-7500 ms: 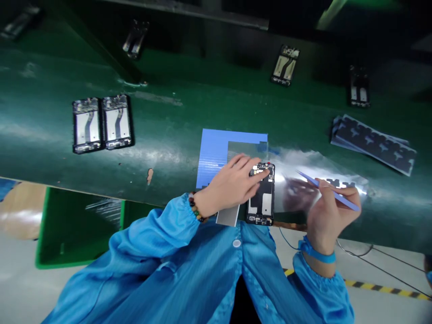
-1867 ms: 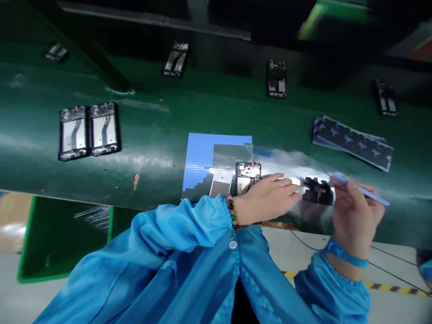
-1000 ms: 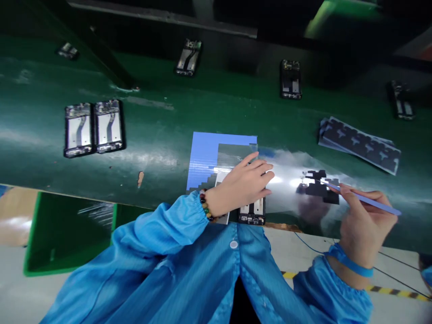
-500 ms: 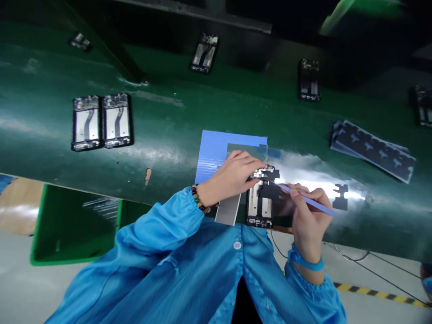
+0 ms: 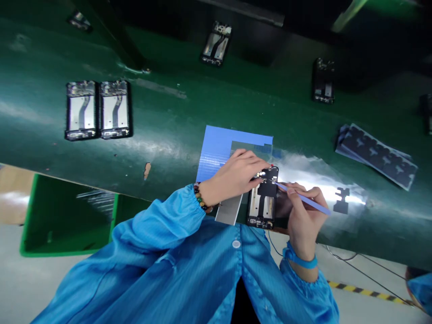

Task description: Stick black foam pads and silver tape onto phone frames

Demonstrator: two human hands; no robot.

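Observation:
An opened phone with its insides showing lies near the table's front edge. Over its upper part sits a black cut-out sheet, roughly lined up with the phone's frame. My left hand reaches in from the left, its thumb and fingers gripping the phone's upper left side; the fingertips partly cover the parts there. In my right hand is a pair of blue-violet tweezers, held like a pen. The tips touch or nearly touch the black sheet. A grey strip lies beneath my left wrist.
A blue sheet lies behind my left hand. To the right are another black cut-out on clear film and stacked dark sheets. Two opened phones lie left, others farther back. A green bin stands below the table edge.
The black sheet, which stuck out past the phone's right side, now lies within the phone's outline. The tweezers have shifted slightly left with my right hand. The whole view has turned a little.

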